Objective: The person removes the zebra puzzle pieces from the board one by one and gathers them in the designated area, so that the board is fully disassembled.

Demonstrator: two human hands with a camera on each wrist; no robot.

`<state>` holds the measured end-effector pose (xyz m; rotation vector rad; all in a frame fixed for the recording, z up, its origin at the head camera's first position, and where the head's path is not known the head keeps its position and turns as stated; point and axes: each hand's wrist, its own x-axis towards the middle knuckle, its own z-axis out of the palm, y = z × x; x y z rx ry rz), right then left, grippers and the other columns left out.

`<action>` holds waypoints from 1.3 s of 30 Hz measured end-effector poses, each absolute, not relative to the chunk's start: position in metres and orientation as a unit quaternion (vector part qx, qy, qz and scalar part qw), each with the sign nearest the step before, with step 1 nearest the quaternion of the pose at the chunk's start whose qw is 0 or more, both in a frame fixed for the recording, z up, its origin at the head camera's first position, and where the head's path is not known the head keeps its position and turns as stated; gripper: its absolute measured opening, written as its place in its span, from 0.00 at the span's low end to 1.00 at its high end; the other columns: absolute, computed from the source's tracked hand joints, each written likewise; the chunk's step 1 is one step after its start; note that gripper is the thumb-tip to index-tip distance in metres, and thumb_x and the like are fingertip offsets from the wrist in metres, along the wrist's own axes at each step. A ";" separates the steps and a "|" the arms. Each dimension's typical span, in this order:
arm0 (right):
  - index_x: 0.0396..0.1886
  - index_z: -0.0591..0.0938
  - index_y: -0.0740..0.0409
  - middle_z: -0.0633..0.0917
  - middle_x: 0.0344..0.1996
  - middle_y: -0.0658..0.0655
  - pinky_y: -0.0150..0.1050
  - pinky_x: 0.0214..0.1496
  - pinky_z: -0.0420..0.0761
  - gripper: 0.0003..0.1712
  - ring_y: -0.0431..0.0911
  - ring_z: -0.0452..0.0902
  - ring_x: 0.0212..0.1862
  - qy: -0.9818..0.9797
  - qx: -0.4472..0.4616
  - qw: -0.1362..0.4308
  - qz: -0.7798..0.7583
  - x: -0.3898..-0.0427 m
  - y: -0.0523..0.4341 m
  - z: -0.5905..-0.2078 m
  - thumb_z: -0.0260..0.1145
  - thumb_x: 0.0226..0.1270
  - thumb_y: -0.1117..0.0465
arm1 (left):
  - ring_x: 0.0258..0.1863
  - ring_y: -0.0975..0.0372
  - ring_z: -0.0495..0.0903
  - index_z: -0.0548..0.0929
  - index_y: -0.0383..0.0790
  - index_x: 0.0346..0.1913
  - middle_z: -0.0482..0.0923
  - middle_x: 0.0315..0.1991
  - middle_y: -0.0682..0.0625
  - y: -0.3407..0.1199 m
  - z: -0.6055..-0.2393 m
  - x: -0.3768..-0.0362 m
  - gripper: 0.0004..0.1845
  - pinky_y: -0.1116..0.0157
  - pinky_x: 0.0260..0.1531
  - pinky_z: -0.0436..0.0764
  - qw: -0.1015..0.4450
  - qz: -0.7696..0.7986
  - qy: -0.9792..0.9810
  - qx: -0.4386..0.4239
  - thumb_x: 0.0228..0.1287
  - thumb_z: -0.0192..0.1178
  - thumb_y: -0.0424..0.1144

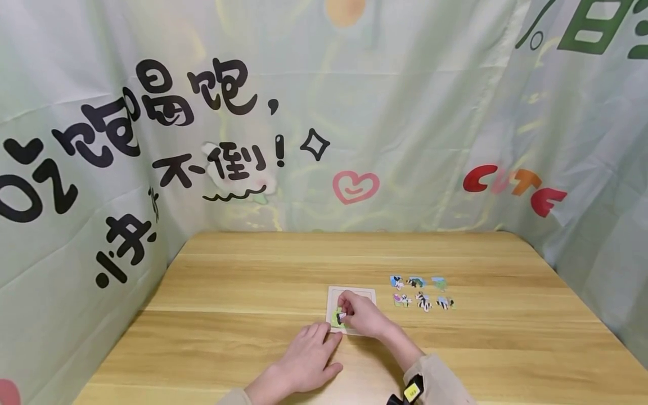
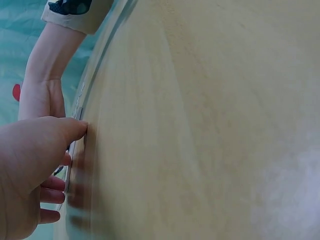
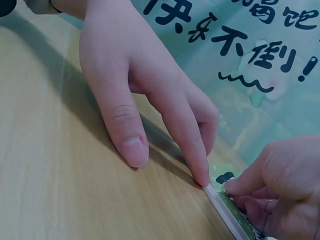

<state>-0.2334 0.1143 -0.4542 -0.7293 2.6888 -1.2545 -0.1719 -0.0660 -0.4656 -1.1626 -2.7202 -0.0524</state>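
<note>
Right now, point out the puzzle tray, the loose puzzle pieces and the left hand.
puzzle tray (image 1: 365,292), head view, bare far right corner of its frame.
loose puzzle pieces (image 1: 422,301), head view, middle piece of the near row.
left hand (image 1: 307,360), head view, back of the hand.

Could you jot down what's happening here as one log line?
left hand: fingertip steadies square wooden puzzle tray corner | right hand: pinches green puzzle piece over tray | six loose animal pieces: right of tray
</note>
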 end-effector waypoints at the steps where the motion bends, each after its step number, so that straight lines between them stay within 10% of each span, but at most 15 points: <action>1: 0.34 0.73 0.63 0.75 0.24 0.54 0.33 0.31 0.71 0.13 0.43 0.69 0.29 0.876 -0.233 0.044 -0.419 -0.234 0.115 -0.455 0.61 0.50 0.78 | 0.51 0.57 0.68 0.75 0.40 0.59 0.69 0.48 0.47 -0.066 -0.466 -0.172 0.30 0.59 0.53 0.69 0.090 -0.015 -0.916 -0.392 0.62 0.53 0.58; 39: 0.41 0.71 0.70 0.75 0.31 0.58 0.41 0.37 0.79 0.11 0.48 0.73 0.33 0.804 -0.124 0.081 -0.576 -0.254 0.197 -0.436 0.59 0.60 0.71 | 0.58 0.56 0.67 0.71 0.39 0.62 0.68 0.57 0.46 -0.054 -0.464 -0.179 0.33 0.57 0.55 0.68 0.076 0.012 -0.927 -0.368 0.65 0.47 0.61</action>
